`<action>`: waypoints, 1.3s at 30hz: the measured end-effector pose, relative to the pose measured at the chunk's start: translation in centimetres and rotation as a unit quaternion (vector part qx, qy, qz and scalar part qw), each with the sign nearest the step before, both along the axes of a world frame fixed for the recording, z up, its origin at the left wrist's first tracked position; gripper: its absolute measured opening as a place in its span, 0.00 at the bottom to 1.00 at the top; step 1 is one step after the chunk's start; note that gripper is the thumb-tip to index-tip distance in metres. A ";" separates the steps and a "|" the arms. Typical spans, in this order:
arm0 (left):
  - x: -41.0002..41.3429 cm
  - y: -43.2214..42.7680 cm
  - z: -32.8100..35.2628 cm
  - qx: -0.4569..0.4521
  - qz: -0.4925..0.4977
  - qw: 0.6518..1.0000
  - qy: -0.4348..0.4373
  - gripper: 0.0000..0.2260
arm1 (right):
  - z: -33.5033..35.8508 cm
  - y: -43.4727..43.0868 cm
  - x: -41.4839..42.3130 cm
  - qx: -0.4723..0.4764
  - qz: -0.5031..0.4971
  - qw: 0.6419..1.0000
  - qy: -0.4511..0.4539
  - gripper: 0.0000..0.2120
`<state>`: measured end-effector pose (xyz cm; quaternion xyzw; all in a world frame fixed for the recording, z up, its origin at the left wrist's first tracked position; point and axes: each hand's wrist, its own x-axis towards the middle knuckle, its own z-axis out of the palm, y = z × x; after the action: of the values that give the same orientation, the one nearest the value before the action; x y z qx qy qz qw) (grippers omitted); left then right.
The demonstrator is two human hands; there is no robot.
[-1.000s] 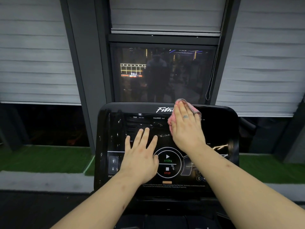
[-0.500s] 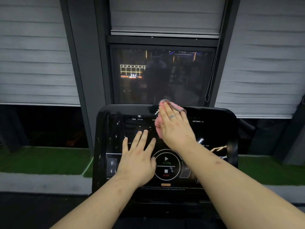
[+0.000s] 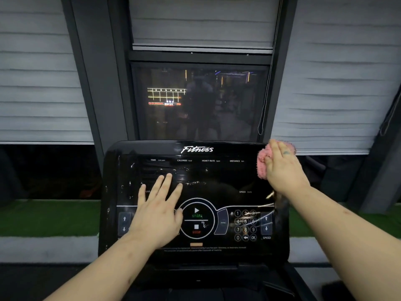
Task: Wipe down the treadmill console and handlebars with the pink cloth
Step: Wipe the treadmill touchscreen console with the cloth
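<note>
Left hand (image 3: 155, 216) lies flat on console (image 3: 217, 183); blinds (image 3: 39, 83), window (image 3: 227, 109) behind.

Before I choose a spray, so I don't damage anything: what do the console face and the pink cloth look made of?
Console face: glossy black plastic or glass, can't tell which; it mirrors light streaks and shows smears. Pink cloth: soft nubby fabric, perhaps terry or microfibre.

Right hand (image 3: 282, 170) on pink cloth (image 3: 263, 165), perhaps pressing
</note>
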<state>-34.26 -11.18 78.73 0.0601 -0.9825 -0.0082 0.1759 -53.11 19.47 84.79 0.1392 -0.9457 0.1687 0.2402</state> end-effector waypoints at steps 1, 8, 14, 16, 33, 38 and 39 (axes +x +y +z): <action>0.0 0.0 0.0 -0.002 0.002 1.000 -0.002 0.29 | -0.2 0.1 0.0 -0.007 0.004 1.000 -0.004 0.28; 0.1 0.2 0.4 0.001 0.006 1.000 0.004 0.29 | -0.3 -3.0 1.0 0.057 0.021 0.997 0.055 0.33; -0.1 -0.1 1.4 -0.001 0.004 1.000 0.022 0.27 | 0.1 -8.0 2.2 0.079 0.064 0.992 0.071 0.28; 0.0 -0.6 1.9 -0.005 0.005 1.000 0.027 0.27 | 0.2 -9.8 2.7 0.084 0.074 0.991 0.076 0.29; 3.1 -10.3 2.0 0.013 0.052 0.997 0.047 0.29 | 0.8 -27.7 8.2 0.117 0.164 0.975 0.096 0.31; 4.5 -12.3 0.7 0.023 0.065 0.997 0.031 0.29 | 1.1 -32.5 9.9 0.128 0.190 0.969 0.096 0.31; 4.7 -12.5 0.5 0.025 0.065 0.997 0.030 0.29 | 1.1 -33.3 10.2 0.133 0.194 0.967 0.095 0.32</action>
<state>-29.57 -23.72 79.21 0.1281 -0.9702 -0.0228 0.2043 -42.96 -13.87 85.89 0.3658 -0.8875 0.0706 0.2713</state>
